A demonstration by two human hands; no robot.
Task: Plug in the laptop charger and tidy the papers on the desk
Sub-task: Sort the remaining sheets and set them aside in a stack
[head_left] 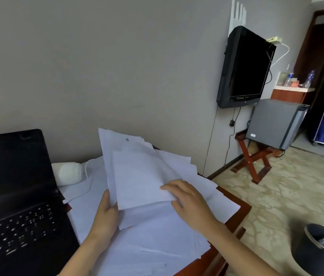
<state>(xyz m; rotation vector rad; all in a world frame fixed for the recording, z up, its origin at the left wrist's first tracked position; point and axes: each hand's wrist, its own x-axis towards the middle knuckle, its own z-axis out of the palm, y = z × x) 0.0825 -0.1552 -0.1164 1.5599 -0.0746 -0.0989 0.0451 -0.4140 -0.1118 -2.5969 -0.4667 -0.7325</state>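
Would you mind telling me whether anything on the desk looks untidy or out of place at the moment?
Yes: the papers gripped by the left hand and right hand are fanned at different angles, not squared. Beneath them, loose sheets lie skewed over the desk, some reaching its right edge.

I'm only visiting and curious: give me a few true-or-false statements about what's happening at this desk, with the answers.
1. The left hand and the right hand both hold papers. True.
2. The laptop is closed. False: it is open and its keyboard shows.
3. The television on the wall shows a picture. False: its screen is dark.
4. A bin stands on the floor to the right of the desk. True.
5. The small fridge sits directly on the floor. False: it rests on a wooden stand.
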